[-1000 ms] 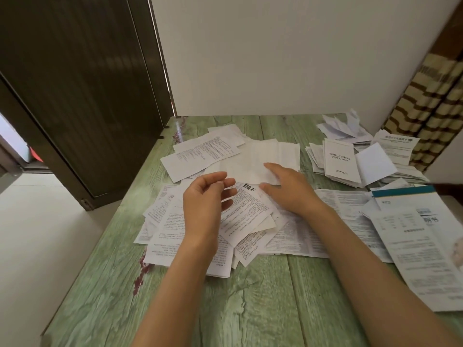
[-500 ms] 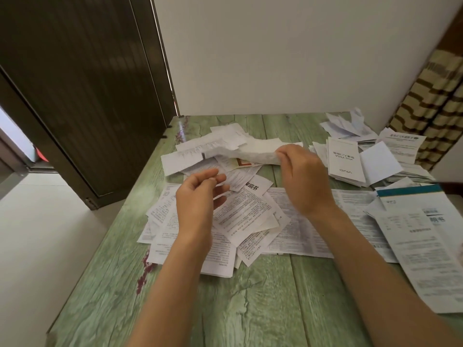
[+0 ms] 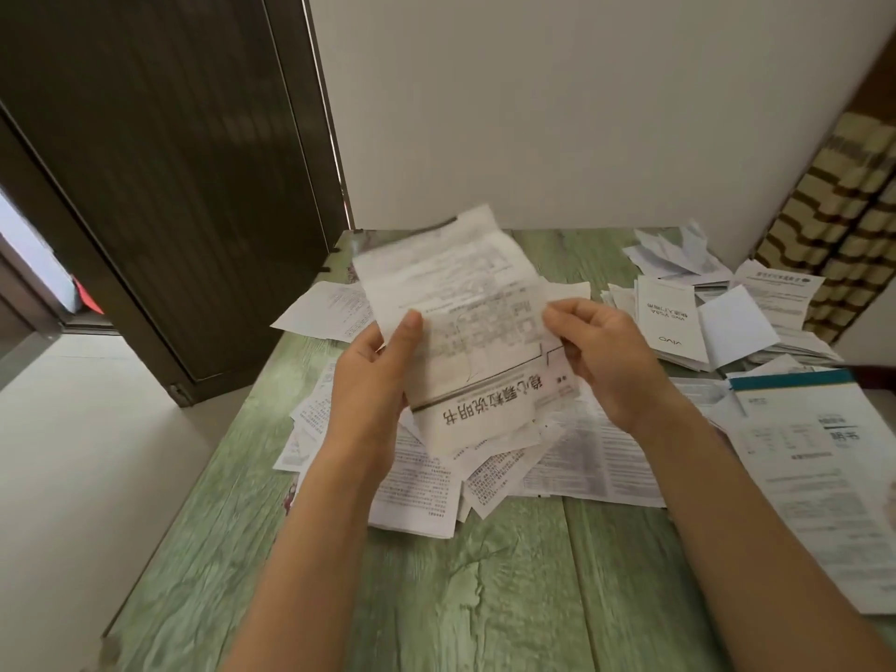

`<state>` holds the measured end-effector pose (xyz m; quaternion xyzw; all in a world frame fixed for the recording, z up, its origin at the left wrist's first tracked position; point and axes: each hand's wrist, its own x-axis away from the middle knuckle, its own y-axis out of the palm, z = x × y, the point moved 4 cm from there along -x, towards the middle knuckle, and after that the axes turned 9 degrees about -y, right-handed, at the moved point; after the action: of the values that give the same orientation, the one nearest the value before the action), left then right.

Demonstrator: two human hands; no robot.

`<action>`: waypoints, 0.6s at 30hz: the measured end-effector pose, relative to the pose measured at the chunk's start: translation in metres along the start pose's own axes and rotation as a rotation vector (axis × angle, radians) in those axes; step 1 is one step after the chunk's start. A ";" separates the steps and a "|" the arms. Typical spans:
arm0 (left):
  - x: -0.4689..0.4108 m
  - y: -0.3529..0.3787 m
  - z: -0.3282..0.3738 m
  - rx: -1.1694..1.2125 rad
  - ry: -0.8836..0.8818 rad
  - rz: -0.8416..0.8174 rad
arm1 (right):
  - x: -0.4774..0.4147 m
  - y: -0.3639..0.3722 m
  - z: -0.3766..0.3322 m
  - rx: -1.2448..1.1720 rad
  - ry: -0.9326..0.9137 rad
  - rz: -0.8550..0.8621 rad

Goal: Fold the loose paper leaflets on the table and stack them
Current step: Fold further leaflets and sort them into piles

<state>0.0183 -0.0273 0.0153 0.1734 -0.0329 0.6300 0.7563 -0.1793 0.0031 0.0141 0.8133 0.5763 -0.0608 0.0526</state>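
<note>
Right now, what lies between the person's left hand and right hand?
In the head view, one printed leaflet spans the gap: the left hand pinches its left edge, the right hand its right edge, above the loose pile.

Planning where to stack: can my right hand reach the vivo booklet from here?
Likely yes: the vivo booklet lies uncovered just right of the right hand, nothing between, though that hand is pinching the raised leaflet.
</note>
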 end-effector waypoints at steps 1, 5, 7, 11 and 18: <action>0.000 -0.002 0.001 -0.020 0.004 0.019 | 0.000 0.001 0.001 -0.017 0.029 -0.052; 0.001 -0.006 -0.001 -0.115 -0.022 -0.019 | 0.004 0.005 0.004 -0.140 0.127 -0.181; 0.002 -0.006 -0.002 -0.160 -0.044 -0.042 | 0.006 0.010 0.007 -0.172 0.172 -0.223; 0.003 -0.009 -0.005 -0.194 -0.063 -0.033 | 0.007 0.013 0.013 -0.139 0.191 -0.235; 0.000 -0.017 -0.003 -0.170 -0.102 -0.010 | 0.006 0.017 0.015 -0.175 0.175 -0.256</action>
<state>0.0343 -0.0284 0.0088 0.1405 -0.1240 0.6113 0.7689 -0.1621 0.0006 -0.0018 0.7278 0.6806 0.0543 0.0646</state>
